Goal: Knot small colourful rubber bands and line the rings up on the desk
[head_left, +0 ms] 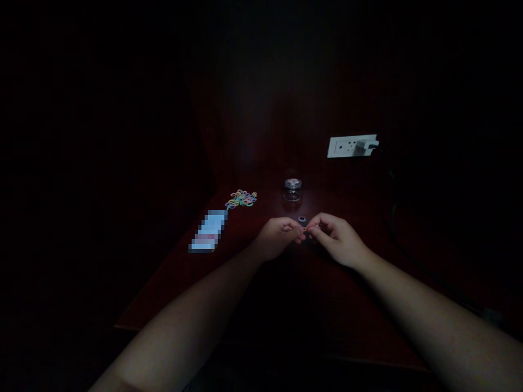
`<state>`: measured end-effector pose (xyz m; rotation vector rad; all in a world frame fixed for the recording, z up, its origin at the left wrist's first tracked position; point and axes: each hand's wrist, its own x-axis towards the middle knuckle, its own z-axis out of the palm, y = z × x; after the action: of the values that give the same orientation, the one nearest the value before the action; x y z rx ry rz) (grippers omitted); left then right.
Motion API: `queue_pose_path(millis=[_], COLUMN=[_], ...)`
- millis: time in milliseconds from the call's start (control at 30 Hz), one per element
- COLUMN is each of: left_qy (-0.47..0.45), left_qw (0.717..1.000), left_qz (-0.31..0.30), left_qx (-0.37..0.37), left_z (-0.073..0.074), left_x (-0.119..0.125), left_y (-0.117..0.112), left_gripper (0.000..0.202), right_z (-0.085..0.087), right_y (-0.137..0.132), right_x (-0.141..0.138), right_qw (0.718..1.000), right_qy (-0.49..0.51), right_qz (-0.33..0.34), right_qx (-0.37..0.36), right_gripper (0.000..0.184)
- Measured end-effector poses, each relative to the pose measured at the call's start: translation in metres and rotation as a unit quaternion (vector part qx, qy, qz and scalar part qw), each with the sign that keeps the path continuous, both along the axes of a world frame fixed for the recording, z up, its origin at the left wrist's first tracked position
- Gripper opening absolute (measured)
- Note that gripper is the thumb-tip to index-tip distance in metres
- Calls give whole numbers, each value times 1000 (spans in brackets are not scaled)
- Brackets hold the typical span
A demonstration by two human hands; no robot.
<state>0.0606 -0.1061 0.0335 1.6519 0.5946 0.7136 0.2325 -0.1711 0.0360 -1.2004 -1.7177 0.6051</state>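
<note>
My left hand [280,237] and my right hand [335,237] meet over the dark red table, fingertips almost touching. Both pinch a small orange-pink hair tie [305,228], mostly covered by the fingers. Just beyond the fingertips lies a single pale purple hair tie [302,219]. A loose heap of colourful hair ties [242,199] rests farther back on the left. Behind my hands stands a small clear jar [292,193] with its lid [293,183] on top.
A phone with a lit, blurred screen [208,231] lies on the left of the table [171,288]. On the back wall is a white socket panel [343,147] with a plug [370,145] in it. A dark cable runs down the right side. The surroundings are very dark.
</note>
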Motion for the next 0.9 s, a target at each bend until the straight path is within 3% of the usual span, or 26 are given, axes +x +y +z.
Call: queue_pose_path(millis=[600,900], left_qy=[-41,-12], left_qw=[999,998], left_qz=[-5,-1], left_qx=[33,62], left_z=[-1,1], left_x=[0,-2], left_y=[0,-2], left_gripper=[21,22], right_z=[2,5], right_y=[2,0], right_x=[-1,-1], right_qw=[1000,999], right_qy=[-7,-33], right_qz=[0,-27], right_qx=[4,15], right_gripper=[14,14])
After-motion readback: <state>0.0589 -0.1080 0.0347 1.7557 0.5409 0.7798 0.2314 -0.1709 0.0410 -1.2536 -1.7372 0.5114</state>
